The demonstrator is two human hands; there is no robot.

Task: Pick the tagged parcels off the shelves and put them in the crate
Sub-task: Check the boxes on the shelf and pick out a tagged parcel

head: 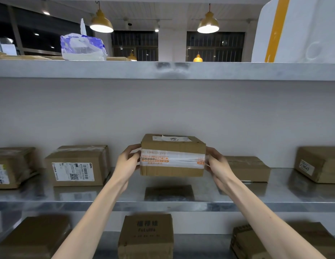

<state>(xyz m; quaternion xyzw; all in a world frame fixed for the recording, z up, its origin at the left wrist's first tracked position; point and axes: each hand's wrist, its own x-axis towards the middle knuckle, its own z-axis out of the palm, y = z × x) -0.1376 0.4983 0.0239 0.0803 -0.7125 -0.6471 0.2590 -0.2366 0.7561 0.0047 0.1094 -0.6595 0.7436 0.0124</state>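
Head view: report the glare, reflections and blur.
Head view: the pendant lamps blow out white underneath; the steel shelf mirrors the held box as a dark patch; the bottom-shelf boxes near the corners look soft, while the held box is sharp.

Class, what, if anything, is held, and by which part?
A taped cardboard box, gripped at its two ends: left hand on the left end, right hand on the right.

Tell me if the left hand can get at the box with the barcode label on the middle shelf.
Probably not yet: the left hand and right hand grip the taped box, held above the shelf. The way itself looks free; the labelled box stands just to its left, nothing between.
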